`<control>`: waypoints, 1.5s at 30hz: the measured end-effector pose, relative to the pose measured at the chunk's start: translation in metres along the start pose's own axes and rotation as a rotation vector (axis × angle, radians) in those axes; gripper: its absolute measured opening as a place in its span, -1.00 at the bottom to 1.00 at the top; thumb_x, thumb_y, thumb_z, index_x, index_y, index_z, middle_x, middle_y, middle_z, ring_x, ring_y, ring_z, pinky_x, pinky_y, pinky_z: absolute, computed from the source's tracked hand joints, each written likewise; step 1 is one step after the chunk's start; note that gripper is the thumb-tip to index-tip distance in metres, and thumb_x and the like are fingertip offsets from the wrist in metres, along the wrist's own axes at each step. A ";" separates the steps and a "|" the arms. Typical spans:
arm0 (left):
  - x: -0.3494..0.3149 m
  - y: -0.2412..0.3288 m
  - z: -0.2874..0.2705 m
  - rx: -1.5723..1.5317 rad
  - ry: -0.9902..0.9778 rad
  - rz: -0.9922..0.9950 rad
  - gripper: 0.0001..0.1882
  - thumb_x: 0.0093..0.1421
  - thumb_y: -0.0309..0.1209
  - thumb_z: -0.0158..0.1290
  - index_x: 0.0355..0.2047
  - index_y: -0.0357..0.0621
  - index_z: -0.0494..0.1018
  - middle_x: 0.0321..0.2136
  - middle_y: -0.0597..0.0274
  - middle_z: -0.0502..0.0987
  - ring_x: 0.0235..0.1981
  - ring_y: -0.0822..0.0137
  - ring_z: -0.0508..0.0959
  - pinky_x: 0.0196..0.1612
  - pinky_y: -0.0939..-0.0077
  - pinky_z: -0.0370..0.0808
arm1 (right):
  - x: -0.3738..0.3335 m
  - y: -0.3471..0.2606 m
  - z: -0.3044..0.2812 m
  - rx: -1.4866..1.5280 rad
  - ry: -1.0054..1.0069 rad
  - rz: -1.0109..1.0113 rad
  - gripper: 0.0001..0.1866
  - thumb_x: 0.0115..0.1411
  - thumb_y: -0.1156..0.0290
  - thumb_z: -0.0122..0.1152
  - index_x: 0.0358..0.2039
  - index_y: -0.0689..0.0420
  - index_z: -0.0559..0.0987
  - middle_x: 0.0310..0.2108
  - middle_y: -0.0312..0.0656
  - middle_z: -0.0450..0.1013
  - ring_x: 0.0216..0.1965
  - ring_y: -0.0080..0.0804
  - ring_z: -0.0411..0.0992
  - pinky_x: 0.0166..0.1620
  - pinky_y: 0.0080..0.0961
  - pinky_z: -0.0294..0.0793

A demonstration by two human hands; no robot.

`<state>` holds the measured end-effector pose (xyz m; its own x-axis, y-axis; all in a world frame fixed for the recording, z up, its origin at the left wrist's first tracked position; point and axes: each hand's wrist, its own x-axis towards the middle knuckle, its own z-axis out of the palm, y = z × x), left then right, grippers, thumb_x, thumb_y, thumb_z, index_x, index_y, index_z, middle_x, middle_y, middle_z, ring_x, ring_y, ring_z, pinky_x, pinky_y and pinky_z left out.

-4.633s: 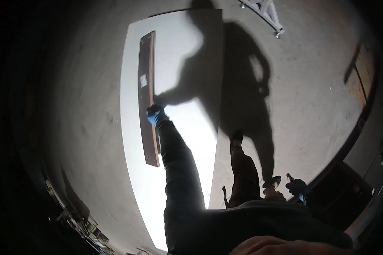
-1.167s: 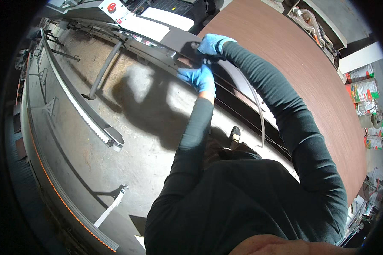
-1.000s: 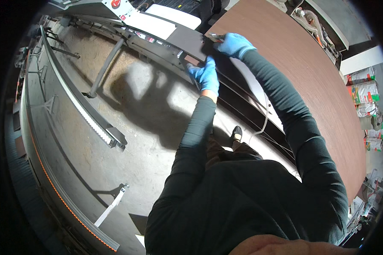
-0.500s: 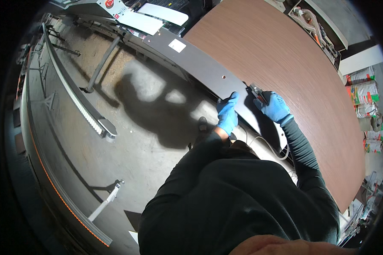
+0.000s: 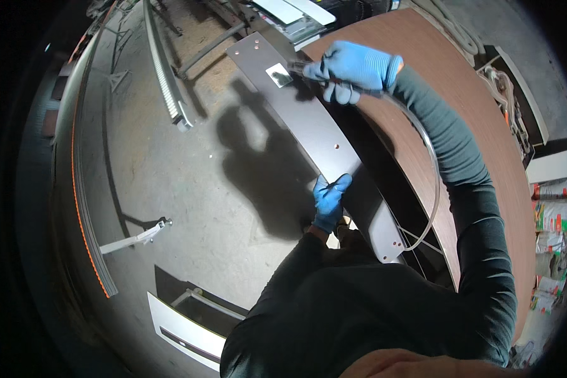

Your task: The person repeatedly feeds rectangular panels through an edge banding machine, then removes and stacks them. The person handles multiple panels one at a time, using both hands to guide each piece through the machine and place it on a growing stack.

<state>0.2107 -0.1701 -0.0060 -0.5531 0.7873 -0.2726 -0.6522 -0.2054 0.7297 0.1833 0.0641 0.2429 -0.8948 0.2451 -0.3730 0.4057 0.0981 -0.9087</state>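
The panel (image 5: pixel 321 135) is steadied at its near edge by the left hand (image 5: pixel 329 201), pinching it, while a hose tool (image 5: pixel 309 68) is clasped by the right hand (image 5: pixel 354 68) over its far end

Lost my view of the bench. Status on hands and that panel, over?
Left hand grips the dark panel at its edge. Right hand holds a hosed tool on it near the sticker. Nothing obstructing.

Head camera, single view: worn high on the person's head, facing steeply down, close over the dark-sleeved arms, long dark drilled panel (image 5: pixel 321 142) and grey concrete floor (image 5: pixel 170 176).
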 end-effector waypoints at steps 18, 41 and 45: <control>-0.094 0.078 -0.189 0.528 0.627 0.296 -0.56 0.08 -0.40 0.31 -0.03 -0.27 0.54 -0.25 0.24 0.63 -0.21 0.43 0.57 -0.11 0.41 0.55 | 0.053 0.142 0.115 -0.148 -0.618 0.461 -0.53 0.21 0.00 0.35 -0.45 0.22 0.54 -0.61 -0.20 0.41 -0.69 -0.56 0.34 -0.59 -0.63 0.33; -0.590 0.103 -0.499 0.546 1.510 -0.141 -0.61 0.24 -0.28 0.14 0.00 -0.25 0.54 -0.05 0.13 0.62 0.01 0.26 0.56 0.10 0.41 0.47 | 0.106 0.159 0.496 -0.303 -1.208 0.646 -0.71 0.30 0.17 0.18 -0.42 0.14 0.55 -0.59 -0.43 0.37 -0.59 -0.63 0.30 -0.53 -0.59 0.29; -0.669 0.117 -0.603 0.513 1.501 -0.142 -0.57 0.22 -0.20 0.15 0.00 -0.23 0.55 -0.12 0.06 0.63 -0.07 0.23 0.60 0.01 0.37 0.50 | 0.088 0.183 0.571 -0.603 -1.330 0.247 -0.73 0.33 0.21 0.14 -0.27 0.18 0.58 -0.46 -0.34 0.50 -0.45 -0.53 0.41 -0.35 -0.51 0.41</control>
<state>0.1918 -1.0716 -0.1166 -0.6946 -0.5444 -0.4704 -0.6759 0.2698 0.6858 0.0723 -0.4470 -0.0637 -0.1676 -0.6951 -0.6991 0.2854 0.6445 -0.7093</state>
